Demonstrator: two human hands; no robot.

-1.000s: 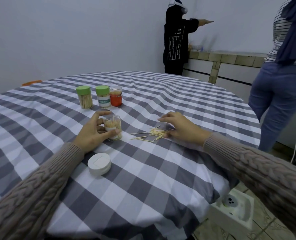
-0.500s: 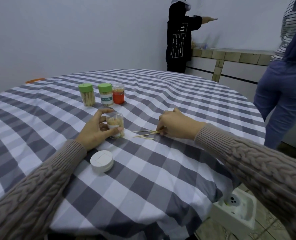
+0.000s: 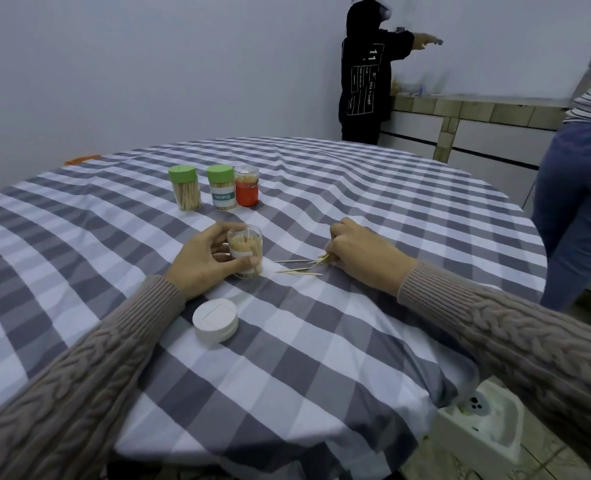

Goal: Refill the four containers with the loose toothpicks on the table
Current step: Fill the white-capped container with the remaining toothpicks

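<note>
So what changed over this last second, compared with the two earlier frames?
The right hand, flat over the loose toothpicks a second ago, has curled and now pinches a small bunch, leaving a few on the cloth. The left hand keeps gripping the open container. The white lid and three far containers stayed put.

We seem to be in a plain home dining room: checked tablecloth (image 3: 321, 341) under our hands, tiled counter (image 3: 460, 109) beyond.
</note>
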